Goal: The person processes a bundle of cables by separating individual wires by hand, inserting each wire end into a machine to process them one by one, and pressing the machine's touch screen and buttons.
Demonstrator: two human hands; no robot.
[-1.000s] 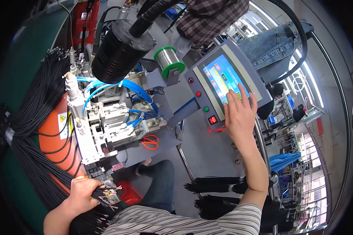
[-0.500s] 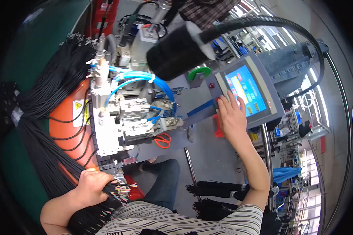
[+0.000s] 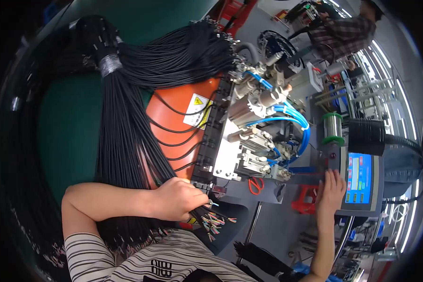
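Note:
My left hand [image 3: 181,199] is closed round the lower part of a bundle of black cables [image 3: 122,136]. Beyond its fingers, stripped coloured wire ends [image 3: 215,221] fan out. My right hand [image 3: 332,190], fingers stretched out, rests at the near left edge of the control panel [image 3: 379,188], beside its lit touchscreen [image 3: 359,176]; what lies under the fingertips is hidden. Between my hands stands a machine with metal cylinders [image 3: 249,110] and blue air hoses [image 3: 296,115]. Several single cables run across its orange cover [image 3: 171,150] into a dark row of holders [image 3: 204,145].
A silver wire spool with green flanges [image 3: 332,128] sits above the panel, near a black lamp head [image 3: 365,136]. Red-handled scissors [image 3: 255,186] lie by the machine. A red stool [image 3: 307,199] stands below. Another person in a checked shirt [image 3: 343,35] is farther back.
The head view has swung left, so machine and panel sit farther right. My left hand remains closed on the cables. My right hand stays at the panel, its fingers now nearer the panel's edge.

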